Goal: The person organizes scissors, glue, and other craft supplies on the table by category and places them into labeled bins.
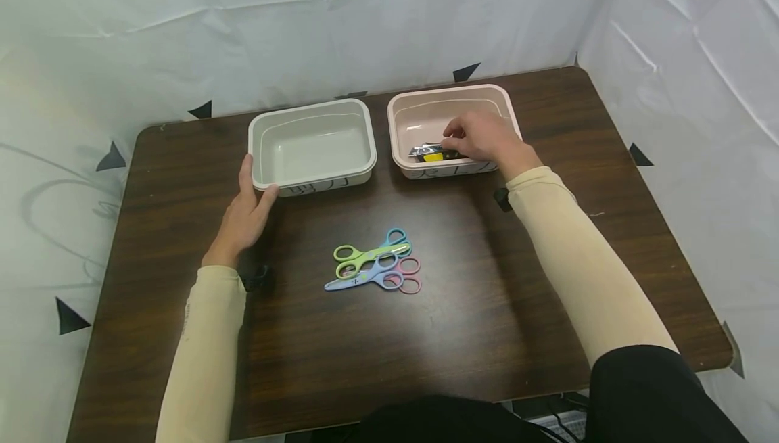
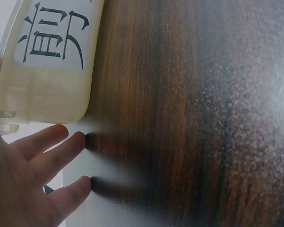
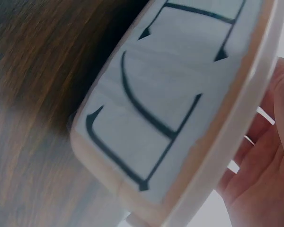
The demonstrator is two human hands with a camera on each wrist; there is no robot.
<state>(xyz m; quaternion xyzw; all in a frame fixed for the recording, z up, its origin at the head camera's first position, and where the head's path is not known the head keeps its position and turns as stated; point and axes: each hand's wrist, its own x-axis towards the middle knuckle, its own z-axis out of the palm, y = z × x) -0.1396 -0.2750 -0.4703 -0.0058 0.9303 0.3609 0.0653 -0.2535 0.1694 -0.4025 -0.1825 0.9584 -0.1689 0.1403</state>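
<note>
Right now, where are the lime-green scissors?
In the head view, the lime-green scissors lie near centre, right of the left hand, overlapping the lavender scissors, in front of the pale-green rectangular bin.

scissors [image 1: 372, 272] lie on the table [image 1: 462, 321] before the left bin [image 1: 316, 152] and right bin [image 1: 420, 118], a cutter [image 1: 433, 157] inside the latter.

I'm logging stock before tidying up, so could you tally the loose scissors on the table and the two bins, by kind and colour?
Green scissors: 1
Blue scissors: 1
Lavender scissors: 1
Pink scissors: 1
Pale grey-green bin: 1
Pink bin: 1
Total: 6 (4 scissors, 2 bins)
</note>
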